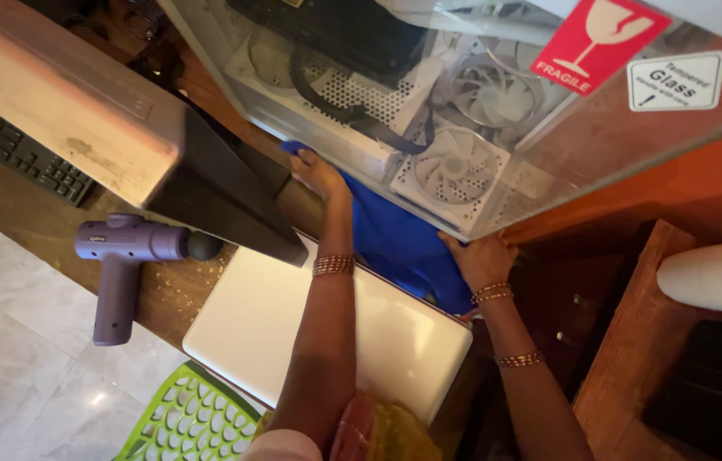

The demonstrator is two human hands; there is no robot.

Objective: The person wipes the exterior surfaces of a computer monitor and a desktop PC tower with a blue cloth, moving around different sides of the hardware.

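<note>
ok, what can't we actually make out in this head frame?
- Left hand: fingers pressed into the blue cloth, grip unclear.
- Right hand: fingertips hidden under the glass computer case.
- Cloth: far part hidden beneath the case.
- Keyboard: cut off by the left edge.

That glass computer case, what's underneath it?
Under the glass computer case a blue cloth spreads over the wooden desk. The left hand and right hand touch the cloth at the case's base. How far the cloth runs beneath is hidden.
</note>
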